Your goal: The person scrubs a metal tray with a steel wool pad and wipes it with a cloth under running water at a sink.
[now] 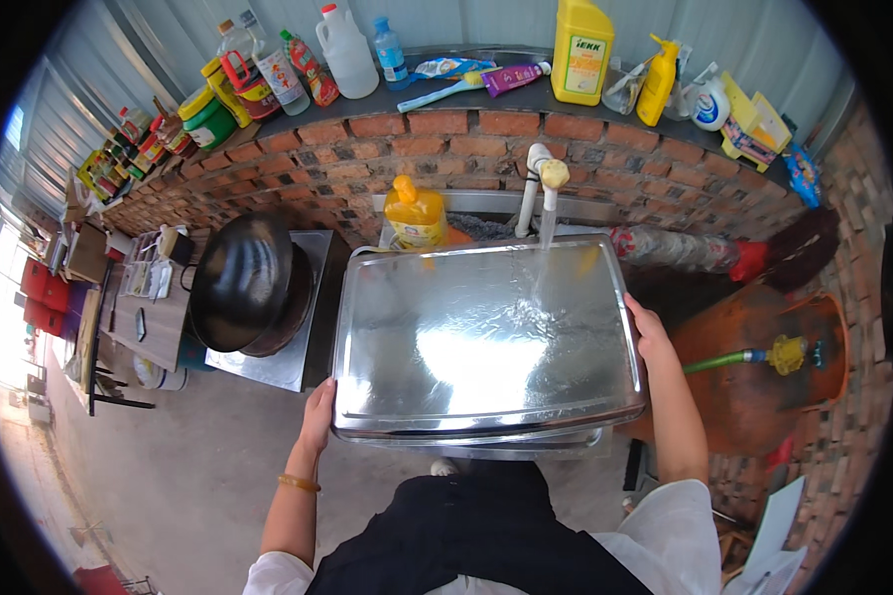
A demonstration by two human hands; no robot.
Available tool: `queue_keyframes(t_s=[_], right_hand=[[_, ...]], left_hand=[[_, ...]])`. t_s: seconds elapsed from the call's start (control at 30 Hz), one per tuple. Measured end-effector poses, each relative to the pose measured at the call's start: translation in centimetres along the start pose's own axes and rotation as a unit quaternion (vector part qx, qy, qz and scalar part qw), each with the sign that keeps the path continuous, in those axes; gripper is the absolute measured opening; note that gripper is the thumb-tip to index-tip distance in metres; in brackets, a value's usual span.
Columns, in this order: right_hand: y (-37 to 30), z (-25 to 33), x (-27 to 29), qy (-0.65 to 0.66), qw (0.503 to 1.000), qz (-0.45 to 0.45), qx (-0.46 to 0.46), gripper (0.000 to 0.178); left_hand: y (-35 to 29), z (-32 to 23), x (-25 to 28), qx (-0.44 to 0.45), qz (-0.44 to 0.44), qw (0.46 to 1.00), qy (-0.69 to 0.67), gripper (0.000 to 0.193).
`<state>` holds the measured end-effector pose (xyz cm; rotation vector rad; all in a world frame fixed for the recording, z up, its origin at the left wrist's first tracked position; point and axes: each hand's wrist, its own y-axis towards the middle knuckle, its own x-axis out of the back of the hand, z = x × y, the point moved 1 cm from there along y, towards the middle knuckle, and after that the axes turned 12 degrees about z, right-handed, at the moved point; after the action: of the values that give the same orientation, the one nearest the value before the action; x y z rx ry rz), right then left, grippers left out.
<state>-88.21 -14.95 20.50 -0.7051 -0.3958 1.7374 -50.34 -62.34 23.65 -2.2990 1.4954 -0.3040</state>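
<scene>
A large shiny metal tray (437,307) lies across the middle of the view, its broad face up and wet. My left hand (317,415) grips its near left corner, fingers partly hidden by the tray. On the right edge, my right hand (647,332) is closed around the rim, its fingertips out of sight underneath. From a white pipe tap with a cream-coloured head (554,175), water (546,223) pours onto the far right part of the tray and spreads in ripples. A metal sink edge (575,444) shows beneath the tray's near side.
A yellow soap bottle (414,213) stands behind the tray. Left are a black wok (238,283) on a stove and a wooden side table (149,322). Bottles line the brick wall's dark ledge (427,104). To the right, a green hose (714,362) joins a yellow valve above an orange-brown tank (754,407).
</scene>
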Motion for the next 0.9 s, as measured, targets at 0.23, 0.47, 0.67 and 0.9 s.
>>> queue_keyframes(t_s=[0.23,0.47,0.67,0.9], right_hand=[[-7.1,5.8,6.0,0.004,0.996,-0.054,0.07,0.03],[-13.8,8.9,4.8,-0.05,0.994,-0.052,0.084,0.026],[-19.3,13.0,1.8,-0.137,0.982,-0.075,0.102,0.02],[-25.4,17.1,-0.8,-0.187,0.964,-0.123,0.143,0.025]], left_hand=[[7.8,1.4,-5.1,0.136,0.134,0.979,0.074,0.048],[12.6,6.3,-9.2,0.144,0.118,0.982,-0.035,0.061],[15.0,5.8,-11.1,0.199,0.169,0.965,-0.017,0.066],[14.6,6.9,-14.9,0.16,0.179,0.971,0.021,0.074]])
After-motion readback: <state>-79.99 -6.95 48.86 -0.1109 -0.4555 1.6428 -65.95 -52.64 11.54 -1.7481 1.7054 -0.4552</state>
